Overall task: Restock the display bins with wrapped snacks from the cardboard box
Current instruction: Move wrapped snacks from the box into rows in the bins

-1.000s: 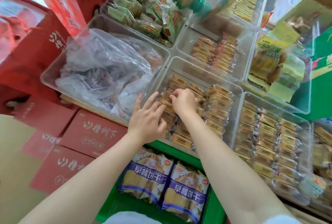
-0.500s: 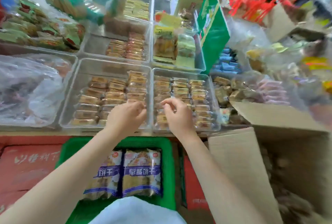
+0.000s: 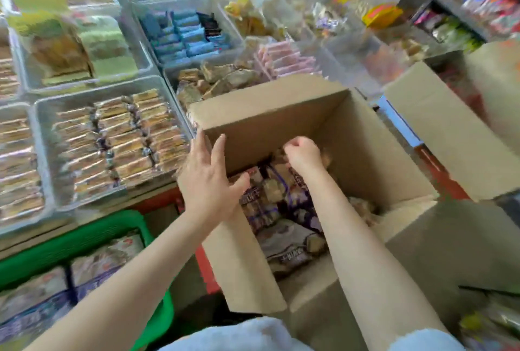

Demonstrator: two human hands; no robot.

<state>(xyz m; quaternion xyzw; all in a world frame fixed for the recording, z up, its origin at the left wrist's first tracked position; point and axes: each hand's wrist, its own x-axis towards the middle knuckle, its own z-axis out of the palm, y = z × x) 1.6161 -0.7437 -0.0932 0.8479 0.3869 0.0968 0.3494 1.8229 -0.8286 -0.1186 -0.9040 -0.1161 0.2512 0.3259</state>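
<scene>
- Your right hand (image 3: 302, 155), fingers curled, grip contents unclear, sits deep in the cardboard box (image 3: 351, 136).
- Wrapped snacks (image 3: 281, 210) lie just below it.
- Your left hand (image 3: 209, 181), fingers straight, rests on the box's near wall.

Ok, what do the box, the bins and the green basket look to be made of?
Box: plain brown cardboard, matte, with folded flaps and creased walls. Bins: clear, slightly glossy plastic, likely rigid; the snacks show through their walls. Green basket: looks like moulded plastic with a smooth rim, though blur hides detail.
</scene>
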